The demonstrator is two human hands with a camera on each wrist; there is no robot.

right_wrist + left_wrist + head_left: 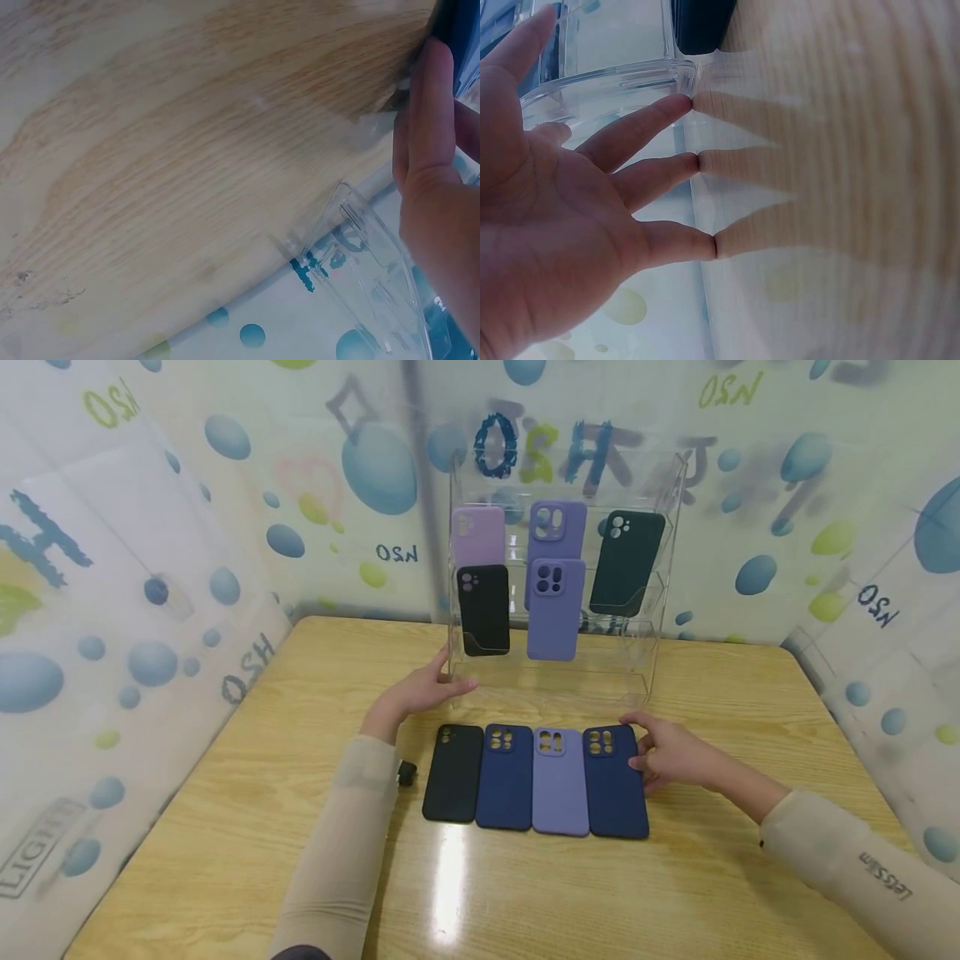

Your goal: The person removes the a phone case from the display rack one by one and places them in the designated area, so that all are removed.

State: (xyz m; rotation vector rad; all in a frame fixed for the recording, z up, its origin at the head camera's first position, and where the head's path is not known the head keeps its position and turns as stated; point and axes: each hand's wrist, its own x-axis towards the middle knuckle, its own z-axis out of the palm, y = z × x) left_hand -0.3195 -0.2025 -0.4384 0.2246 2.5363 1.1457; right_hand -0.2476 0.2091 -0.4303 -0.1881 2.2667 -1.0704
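- Left wrist view alone catches the left hand [562,217], fingers straight, tips against the clear rack [607,79]
- Right hand [671,753], three o'clock, fingers curled at the matte navy case [615,781]; grasp unclear

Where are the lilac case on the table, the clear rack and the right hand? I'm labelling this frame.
lilac case [560,785], head view, middle of its back.
clear rack [558,681], head view, bare lower front wall.
right hand [670,755], head view, back of the hand.

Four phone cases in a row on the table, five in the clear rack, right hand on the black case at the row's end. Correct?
Not quite. In the head view the right hand touches the dark blue case at the row's right end; the black case lies at the left end. Four on the table and five in the clear rack hold.
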